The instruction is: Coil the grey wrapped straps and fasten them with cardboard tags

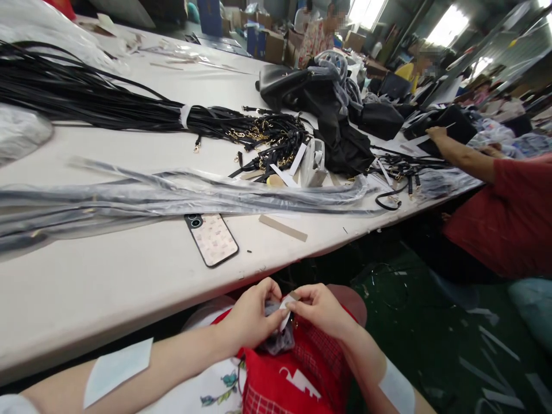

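Bearings are being read off a clock face centred on the wearer's hands. The white worktop (107, 270) is spreading from nine to one o'clock. A co-worker in a red top (504, 218) is occupying two o'clock, extending an arm over the worktop. A bundle of black straps (129, 109) is lying at eleven o'clock, a white band (185, 116) encircling it. Clear-wrapped lengths (241, 195) are stretching across the nearer surface, ten to twelve o'clock. A black bag (287, 92) is resting at twelve. A red apron (276, 385) is covering the lap at six. The left hand (252, 316) is curling inward, its grip closing on the near end of a white strip (287, 307); its hidden fingertips are not showing. The right hand (321, 310) is facing it at three o'clock, its grip pinching the far end between thumb and finger. A patterned phone (214, 240) is lying at half past ten. A grey wrapped piece (278, 343) is sitting just below the strip. A cardboard strip (283, 227) is lying at twelve.
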A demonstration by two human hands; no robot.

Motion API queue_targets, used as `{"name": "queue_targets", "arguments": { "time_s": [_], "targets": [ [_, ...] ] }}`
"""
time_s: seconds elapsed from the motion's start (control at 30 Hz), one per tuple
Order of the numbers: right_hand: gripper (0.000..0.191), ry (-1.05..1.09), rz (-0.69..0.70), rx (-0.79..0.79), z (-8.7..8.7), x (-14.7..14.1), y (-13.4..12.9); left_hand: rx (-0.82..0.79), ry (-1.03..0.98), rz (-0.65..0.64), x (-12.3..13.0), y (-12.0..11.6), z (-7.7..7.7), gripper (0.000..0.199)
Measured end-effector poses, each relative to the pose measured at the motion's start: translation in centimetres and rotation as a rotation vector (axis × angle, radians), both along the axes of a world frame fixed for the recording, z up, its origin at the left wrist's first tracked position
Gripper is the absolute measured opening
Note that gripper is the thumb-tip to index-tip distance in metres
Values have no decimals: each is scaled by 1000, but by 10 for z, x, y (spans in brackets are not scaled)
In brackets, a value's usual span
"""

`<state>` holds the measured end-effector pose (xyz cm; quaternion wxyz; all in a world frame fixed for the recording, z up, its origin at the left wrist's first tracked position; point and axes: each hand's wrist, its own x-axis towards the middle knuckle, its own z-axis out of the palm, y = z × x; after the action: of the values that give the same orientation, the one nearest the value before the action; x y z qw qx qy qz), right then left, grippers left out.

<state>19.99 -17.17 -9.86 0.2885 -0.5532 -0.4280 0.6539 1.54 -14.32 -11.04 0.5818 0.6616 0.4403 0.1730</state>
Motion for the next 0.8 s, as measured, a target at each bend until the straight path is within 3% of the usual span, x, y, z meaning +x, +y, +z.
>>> {"name": "queue_targets", "arguments": {
  "time_s": [0.13, 0.23, 0.4, 0.47, 0.63, 0.73, 0.8],
  "targets": [
    [25, -6, -7, -72, -3, -2, 2, 5, -13, -16, -1, -1, 1, 18],
    [13, -160, 13, 15, -1, -7, 1, -52, 25, -50, -3, 4, 1, 27],
    [15, -549, 57, 319, 4, -17, -2, -495, 2, -245, -8, 15, -1, 31],
    [17, -632, 47, 361, 7, -19, -1, -562, -65, -191, -5, 16, -3, 33],
    [25, -786, 22, 561, 10, -21, -3, -397, -231, -10, 9, 26, -10, 31],
    [51, -876, 30, 771, 3, -23, -11, -376, -334, 100, 17, 40, -8, 35],
    [64, -962, 29, 858, -2, -22, -14, -450, -416, 135, 20, 48, -2, 39]
  ]
}}
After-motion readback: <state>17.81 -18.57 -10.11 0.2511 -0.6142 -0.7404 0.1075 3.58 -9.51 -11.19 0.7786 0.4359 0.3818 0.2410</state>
